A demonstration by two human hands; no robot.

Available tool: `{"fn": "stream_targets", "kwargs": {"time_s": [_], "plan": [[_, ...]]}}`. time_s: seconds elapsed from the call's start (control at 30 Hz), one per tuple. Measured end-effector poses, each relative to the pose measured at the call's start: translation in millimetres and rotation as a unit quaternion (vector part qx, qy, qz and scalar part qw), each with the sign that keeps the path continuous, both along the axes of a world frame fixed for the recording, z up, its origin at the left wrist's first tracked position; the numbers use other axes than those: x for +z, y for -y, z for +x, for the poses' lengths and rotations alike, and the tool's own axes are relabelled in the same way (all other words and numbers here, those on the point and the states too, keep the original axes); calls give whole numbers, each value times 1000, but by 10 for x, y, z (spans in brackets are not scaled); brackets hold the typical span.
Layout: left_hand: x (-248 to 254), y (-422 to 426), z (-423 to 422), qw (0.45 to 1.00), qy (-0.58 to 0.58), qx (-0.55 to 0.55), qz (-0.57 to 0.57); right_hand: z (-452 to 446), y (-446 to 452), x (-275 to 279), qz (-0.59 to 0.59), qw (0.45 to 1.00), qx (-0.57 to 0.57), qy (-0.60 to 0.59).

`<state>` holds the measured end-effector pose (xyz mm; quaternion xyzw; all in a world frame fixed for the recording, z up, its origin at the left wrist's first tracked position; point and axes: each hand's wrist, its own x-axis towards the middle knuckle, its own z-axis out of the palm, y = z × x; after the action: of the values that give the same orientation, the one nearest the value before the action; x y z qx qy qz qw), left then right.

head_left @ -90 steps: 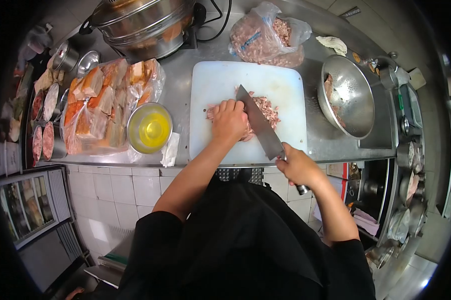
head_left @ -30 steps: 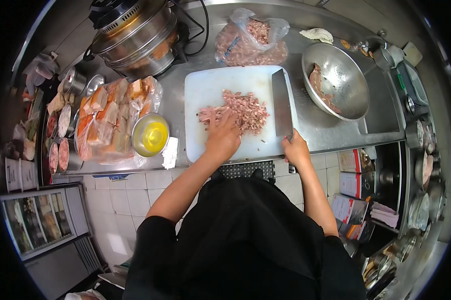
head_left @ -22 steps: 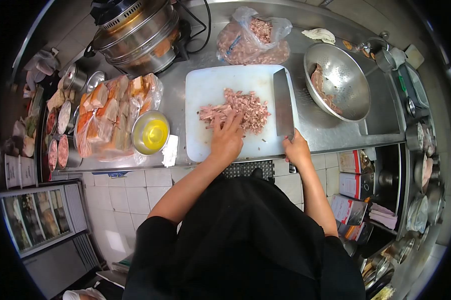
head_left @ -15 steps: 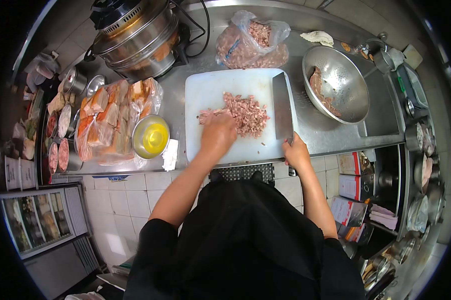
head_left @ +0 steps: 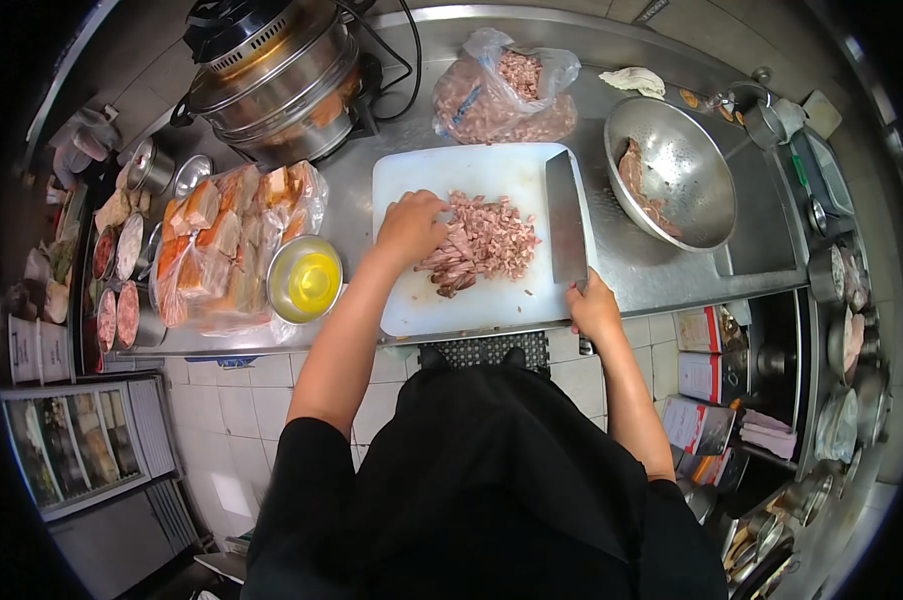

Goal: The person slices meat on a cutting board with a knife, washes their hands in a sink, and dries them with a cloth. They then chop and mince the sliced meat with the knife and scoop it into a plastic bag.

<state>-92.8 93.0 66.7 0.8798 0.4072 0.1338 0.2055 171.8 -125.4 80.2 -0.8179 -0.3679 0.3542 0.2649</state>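
Chopped pink meat [head_left: 491,238] lies in a loose heap on a white cutting board [head_left: 421,310]. At the heap's upper left edge, my left hand [head_left: 411,228] rests with bent fingers against the meat; whether the fingertips hold a piece is hidden. My right hand [head_left: 593,306] is closed round the handle of a cleaver [head_left: 567,220], whose broad blade lies flat along the board's right side, apart from the meat. Some longer strips sit at the heap's lower left.
Left of the board are a metal bowl of yellow liquid [head_left: 312,283] and bagged meat blocks [head_left: 216,240]. Behind stand a large metal pot [head_left: 276,90] and a plastic bag of chopped meat [head_left: 506,90]. A perforated bowl [head_left: 686,160] holding meat sits at right.
My left hand has moved from on top of the meat to its upper left side, uncovering the strips. The cleaver, earlier over the meat, was laid at the board's right side and has stayed there.
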Motion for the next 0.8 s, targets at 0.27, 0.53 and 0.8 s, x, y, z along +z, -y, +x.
{"fn": "stream_targets", "kwargs": {"time_s": [0.27, 0.53, 0.8], "plan": [[-100, 361, -47, 983, 89, -96, 128, -13, -16, 19, -6, 1000, -5, 0], [90, 74, -46, 961, 225, 104, -122, -4, -14, 15, -13, 1000, -3, 5], [-244, -256, 88, 998, 25, 28, -50, -9, -26, 15, -10, 1000, 8, 20]]}}
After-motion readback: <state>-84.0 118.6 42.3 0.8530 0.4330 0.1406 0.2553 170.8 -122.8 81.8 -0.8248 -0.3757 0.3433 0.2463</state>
